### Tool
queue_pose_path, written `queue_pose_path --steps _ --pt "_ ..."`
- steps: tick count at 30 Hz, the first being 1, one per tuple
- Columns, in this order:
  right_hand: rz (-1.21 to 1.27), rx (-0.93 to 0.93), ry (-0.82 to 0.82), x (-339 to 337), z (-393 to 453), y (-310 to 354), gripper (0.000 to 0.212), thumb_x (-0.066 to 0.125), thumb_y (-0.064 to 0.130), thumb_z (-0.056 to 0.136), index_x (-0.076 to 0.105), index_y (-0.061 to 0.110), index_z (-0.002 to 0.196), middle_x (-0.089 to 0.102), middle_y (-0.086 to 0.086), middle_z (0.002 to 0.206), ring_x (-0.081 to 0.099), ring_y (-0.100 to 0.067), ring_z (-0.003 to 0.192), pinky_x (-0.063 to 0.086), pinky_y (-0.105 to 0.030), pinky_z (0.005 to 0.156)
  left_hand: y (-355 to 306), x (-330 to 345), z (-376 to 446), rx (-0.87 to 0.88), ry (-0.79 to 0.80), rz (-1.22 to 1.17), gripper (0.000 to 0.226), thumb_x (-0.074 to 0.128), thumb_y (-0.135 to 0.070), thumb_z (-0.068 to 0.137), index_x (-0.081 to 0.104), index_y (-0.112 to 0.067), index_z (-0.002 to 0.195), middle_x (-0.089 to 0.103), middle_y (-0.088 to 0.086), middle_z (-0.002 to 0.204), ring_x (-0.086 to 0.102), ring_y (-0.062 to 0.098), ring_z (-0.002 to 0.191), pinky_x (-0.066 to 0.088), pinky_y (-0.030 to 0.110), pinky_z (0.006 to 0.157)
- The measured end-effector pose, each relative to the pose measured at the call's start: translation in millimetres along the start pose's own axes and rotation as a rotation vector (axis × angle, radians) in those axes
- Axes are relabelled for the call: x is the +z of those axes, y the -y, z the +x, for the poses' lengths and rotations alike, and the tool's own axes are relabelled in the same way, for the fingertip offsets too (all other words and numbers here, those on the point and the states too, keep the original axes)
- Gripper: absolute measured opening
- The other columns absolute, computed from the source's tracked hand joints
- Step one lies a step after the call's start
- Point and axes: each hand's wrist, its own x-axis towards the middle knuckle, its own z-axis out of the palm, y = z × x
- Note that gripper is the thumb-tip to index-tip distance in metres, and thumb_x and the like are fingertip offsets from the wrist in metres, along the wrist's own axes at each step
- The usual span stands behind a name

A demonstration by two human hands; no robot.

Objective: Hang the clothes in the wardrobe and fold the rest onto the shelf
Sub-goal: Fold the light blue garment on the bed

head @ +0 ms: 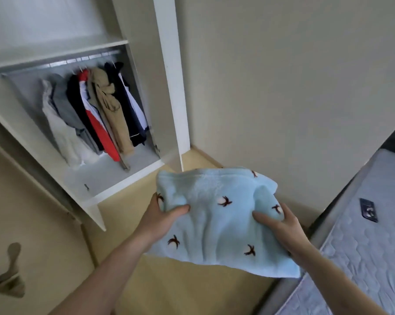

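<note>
The floor [192, 289] was pale yellow and ran from the wardrobe [123, 178] across to the bed [362, 246]. The wardrobe stood open on it at the left, its white base board [114, 176] bare in front, with the ends of the hanging clothes [94, 114] reaching down to it at the back. Above the rail [62, 62] sat a white shelf [62, 52]. On the bed's quilted mattress at the right lay a small dark phone [368, 210].

folded pale-blue garment [217, 214] — bird-patterned, held aloft
</note>
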Motion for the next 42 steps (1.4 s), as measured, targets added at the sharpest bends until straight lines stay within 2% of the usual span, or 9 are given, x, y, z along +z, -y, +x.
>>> queue_pose_path --steps 4,10,13,19,23,30,35,38,42 --pt "-0.015 -0.08 0.04 51.3 43.5 54.2 0.068 0.092 0.054 0.064 0.06 0.05 0.124 0.077 0.016 0.103 0.076 -0.016 0.094 0.061 -0.047 0.087 -26.8 -54.3 43.1 0.068 -0.078 -0.031 0.068 0.087 -0.057 0.062 0.054 -0.039 0.118 0.075 -0.014 0.104 0.074 0.012 0.091 0.06 0.043 0.085" --pt "-0.03 -0.182 0.132 121.9 127.4 132.5 0.072 0.095 0.046 0.061 0.062 0.038 0.124 0.078 0.013 0.099 0.077 -0.01 0.083 0.059 -0.037 0.076 -64.4 -124.6 121.0 0.153 -0.148 -0.044 0.082 0.089 -0.064 0.059 0.054 -0.042 0.129 0.074 -0.016 0.111 0.074 0.011 0.098 0.06 0.045 0.09" --pt "-0.019 -0.235 0.197 155.7 173.4 173.2 0.056 0.093 0.03 0.072 0.064 0.035 0.119 0.078 0.009 0.099 0.076 -0.01 0.08 0.058 -0.034 0.07 -90.7 -155.2 160.9 0.19 -0.199 -0.072 0.086 0.088 -0.06 0.061 0.048 -0.045 0.135 0.071 -0.017 0.116 0.072 0.011 0.102 0.059 0.043 0.092" --pt "-0.014 -0.306 0.319 210.8 274.4 255.9 0.054 0.092 0.031 0.073 0.065 0.034 0.12 0.079 0.008 0.104 0.078 -0.018 0.09 0.062 -0.047 0.085 -151.7 -209.4 242.0 0.232 -0.337 -0.114 0.089 0.09 -0.06 0.06 0.048 -0.046 0.137 0.071 -0.018 0.117 0.071 0.012 0.103 0.059 0.043 0.091" --pt "-0.012 -0.35 0.411 250.8 333.2 311.4 0.051 0.091 0.029 0.074 0.065 0.032 0.119 0.079 0.006 0.104 0.078 -0.02 0.091 0.062 -0.047 0.085 -183.9 -245.1 283.8 0.278 -0.412 -0.119 0.092 0.089 -0.064 0.059 0.047 -0.046 0.139 0.07 -0.015 0.12 0.071 0.014 0.104 0.059 0.044 0.091" --pt "-0.005 -0.43 0.526 347.4 406.6 390.5 0.05 0.09 0.03 0.074 0.067 0.032 0.118 0.079 0.007 0.105 0.077 -0.019 0.091 0.062 -0.044 0.085 -220.5 -332.3 341.5 0.353 -0.521 -0.128 0.083 0.091 -0.06 0.063 0.055 -0.042 0.135 0.073 -0.012 0.119 0.073 0.018 0.105 0.06 0.049 0.09" --pt "0.027 -0.486 0.578 426.6 444.5 434.9 0.045 0.089 0.026 0.077 0.068 0.035 0.116 0.079 0.009 0.104 0.077 -0.016 0.091 0.062 -0.039 0.081 -242.2 -397.3 384.9 0.418 -0.571 -0.146 0.053 0.086 -0.031 0.081 0.062 -0.033 0.128 0.077 -0.01 0.109 0.076 0.015 0.095 0.062 0.037 0.076" --pt "0.028 -0.513 0.568 479.6 468.2 459.4 0.044 0.089 0.027 0.077 0.069 0.036 0.115 0.079 0.011 0.101 0.077 -0.014 0.088 0.062 -0.035 0.076 -248.7 -444.9 422.2 0.421 -0.588 -0.15 0.05 0.086 -0.029 0.081 0.064 -0.031 0.125 0.078 -0.008 0.107 0.076 0.017 0.092 0.062 0.037 0.074" --pt "0.017 -0.538 0.558 551.1 500.7 493.7 0.044 0.09 0.029 0.075 0.07 0.034 0.114 0.079 0.009 0.099 0.078 -0.016 0.085 0.061 -0.035 0.074 -252.0 -509.2 475.2 0.411 -0.606 -0.166 0.037 0.084 -0.026 0.083 0.06 -0.037 0.11 0.077 -0.019 0.091 0.075 0.006 0.078 0.057 0.024 0.06"
